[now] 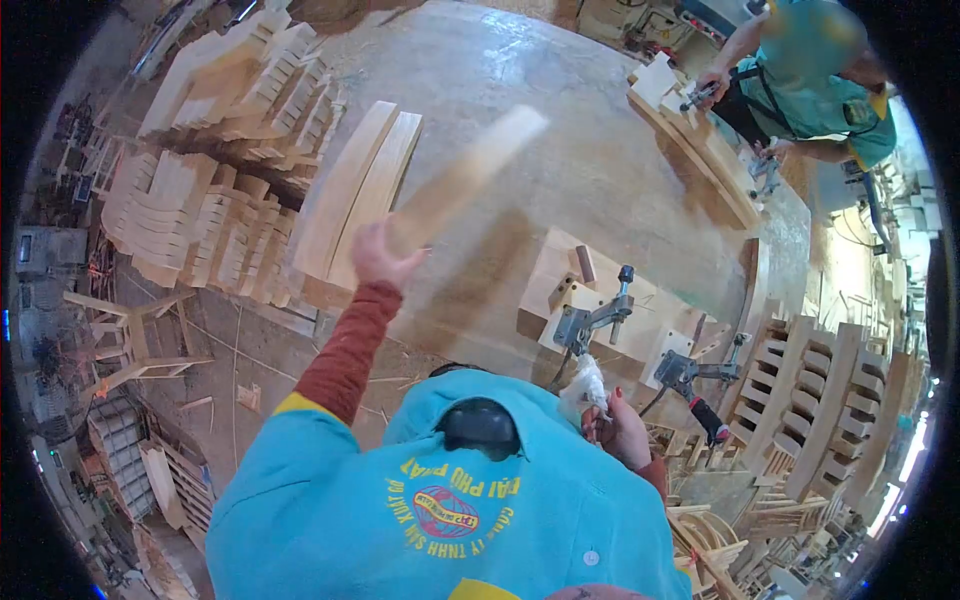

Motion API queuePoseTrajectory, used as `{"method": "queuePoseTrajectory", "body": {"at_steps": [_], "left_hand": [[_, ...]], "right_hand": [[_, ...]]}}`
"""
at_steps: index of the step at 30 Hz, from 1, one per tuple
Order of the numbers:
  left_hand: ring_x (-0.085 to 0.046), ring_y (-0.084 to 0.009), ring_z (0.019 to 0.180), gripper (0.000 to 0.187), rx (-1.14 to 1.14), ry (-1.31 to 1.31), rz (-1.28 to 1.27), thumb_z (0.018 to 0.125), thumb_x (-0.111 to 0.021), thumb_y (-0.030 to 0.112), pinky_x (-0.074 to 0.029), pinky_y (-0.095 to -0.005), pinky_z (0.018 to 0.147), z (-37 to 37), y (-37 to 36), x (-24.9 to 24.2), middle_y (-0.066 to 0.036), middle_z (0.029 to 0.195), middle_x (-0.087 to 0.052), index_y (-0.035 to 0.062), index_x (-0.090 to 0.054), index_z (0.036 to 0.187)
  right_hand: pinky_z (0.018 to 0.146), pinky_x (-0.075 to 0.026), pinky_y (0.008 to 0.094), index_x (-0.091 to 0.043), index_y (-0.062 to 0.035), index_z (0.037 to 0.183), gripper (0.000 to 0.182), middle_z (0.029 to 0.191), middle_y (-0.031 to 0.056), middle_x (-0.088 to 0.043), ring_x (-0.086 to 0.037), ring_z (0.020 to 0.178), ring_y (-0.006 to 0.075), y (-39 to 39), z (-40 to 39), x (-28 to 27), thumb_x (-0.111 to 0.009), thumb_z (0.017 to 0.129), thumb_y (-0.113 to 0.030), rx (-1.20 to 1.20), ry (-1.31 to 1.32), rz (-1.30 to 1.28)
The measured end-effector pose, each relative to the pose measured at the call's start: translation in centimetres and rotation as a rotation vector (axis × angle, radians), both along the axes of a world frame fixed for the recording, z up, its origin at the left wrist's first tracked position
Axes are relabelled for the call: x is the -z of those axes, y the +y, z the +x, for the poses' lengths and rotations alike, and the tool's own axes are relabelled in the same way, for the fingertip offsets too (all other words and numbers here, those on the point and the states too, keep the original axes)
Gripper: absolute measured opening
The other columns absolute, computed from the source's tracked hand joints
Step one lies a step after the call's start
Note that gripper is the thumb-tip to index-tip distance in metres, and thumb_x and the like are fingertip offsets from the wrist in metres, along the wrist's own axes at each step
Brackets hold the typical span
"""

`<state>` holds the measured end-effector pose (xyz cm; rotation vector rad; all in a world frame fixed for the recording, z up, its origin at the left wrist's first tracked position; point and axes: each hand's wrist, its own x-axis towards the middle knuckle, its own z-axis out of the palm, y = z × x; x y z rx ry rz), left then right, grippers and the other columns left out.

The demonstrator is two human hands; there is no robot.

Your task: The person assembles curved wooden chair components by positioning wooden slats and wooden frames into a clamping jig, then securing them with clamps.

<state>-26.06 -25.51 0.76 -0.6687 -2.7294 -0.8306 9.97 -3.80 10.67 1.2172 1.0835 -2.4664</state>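
My left hand (385, 258) grips the near end of a pale wooden slat (468, 178), which is smeared by motion and angles up over the table. Just left of it, two slightly curved wooden slats (362, 190) lie side by side. My right hand (622, 432) is closed on the white-wrapped handle (584, 388) of a metal toggle clamp (598, 320). That clamp is mounted on a wooden jig (556, 282) with a brown peg. A second toggle clamp (690, 372) with a dark red and black handle stands to the right.
Stacks of shaped wooden parts (160, 215) stand at the left of the worktable (480, 60). Across the table, a co-worker (790, 90) handles clamps on another wooden jig (690, 145). More stacked parts (810, 400) stand at the right. A wooden frame (135, 340) is on the floor.
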Motion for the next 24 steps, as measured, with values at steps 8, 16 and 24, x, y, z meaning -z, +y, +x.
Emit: {"method": "queuePoseTrajectory", "body": {"at_steps": [8,16,24], "left_hand": [[-0.048,-0.0282,0.101,0.072,-0.533,0.017,-0.083,0.051,-0.081,0.039,-0.038,-0.0460,0.085,-1.7,-6.1,4.8,-0.008,0.102,-0.051,0.0121,-0.053,0.112],[-0.039,-0.0294,0.117,0.073,-0.565,0.164,-0.444,0.062,-0.072,0.047,-0.032,-0.0523,0.092,-1.7,-6.8,6.9,-0.009,0.126,-0.042,0.0253,-0.046,0.126],[-0.031,-0.0321,0.125,0.074,-0.479,0.130,-0.521,0.068,-0.067,0.048,-0.026,-0.0520,0.100,-4.7,-8.6,12.0,-0.013,0.136,-0.033,0.0213,-0.041,0.132]], "right_hand": [[0.053,-0.042,0.0266,-0.055,-0.0013,0.098,0.046,0.071,0.0054,-0.056,-0.051,0.058,0.0140,0.9,-1.6,-0.6,-0.035,0.095,-0.042,-0.156,-0.034,0.122],[0.053,-0.044,0.0229,-0.053,-0.0009,0.107,0.047,0.073,0.0044,-0.057,-0.054,0.059,0.0103,2.5,-0.2,-2.5,-0.034,0.095,-0.042,-0.212,0.032,0.160],[0.048,-0.043,0.0217,-0.057,-0.0066,0.100,0.038,0.068,0.0015,-0.057,-0.054,0.055,0.0101,14.2,12.5,-10.5,-0.044,0.091,-0.041,0.452,0.239,0.686]]}}
